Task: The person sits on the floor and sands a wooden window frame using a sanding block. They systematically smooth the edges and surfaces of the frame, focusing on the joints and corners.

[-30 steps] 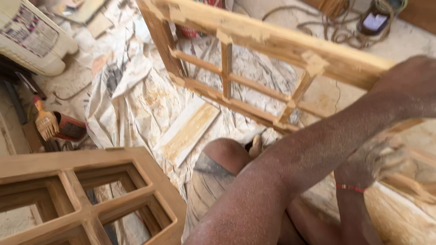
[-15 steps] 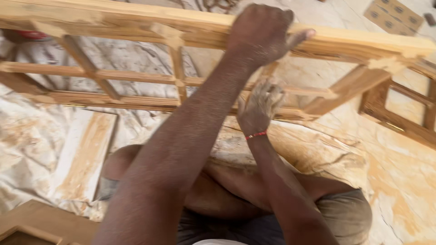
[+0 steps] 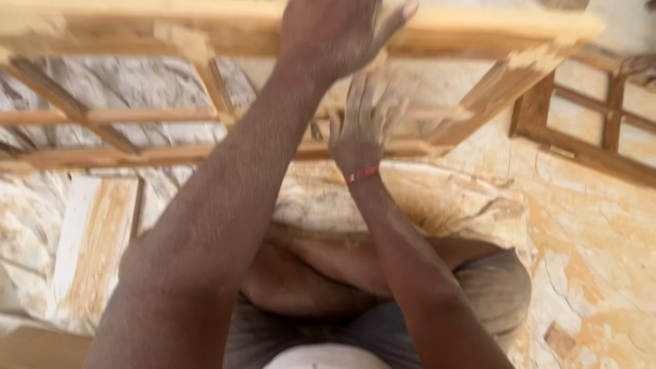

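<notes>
A pale wooden window frame with several cross bars stands tilted on edge in front of me. My left hand reaches up from the lower left and is closed over the frame's top rail. My right hand, dusty and with a red thread at the wrist, is lower, behind the top rail. Its fingers are spread against the inner bars near the lower rail. It is blurred and I see nothing held in it. My bent legs in grey shorts fill the bottom of the view.
Stained, crumpled plastic sheeting covers the floor. A flat wooden board lies on it at the left. A second, darker wooden frame lies at the right edge.
The view has swung and closed in on the frame. My left hand stays on the top rail. My right hand has shifted slightly along the inner bars.
</notes>
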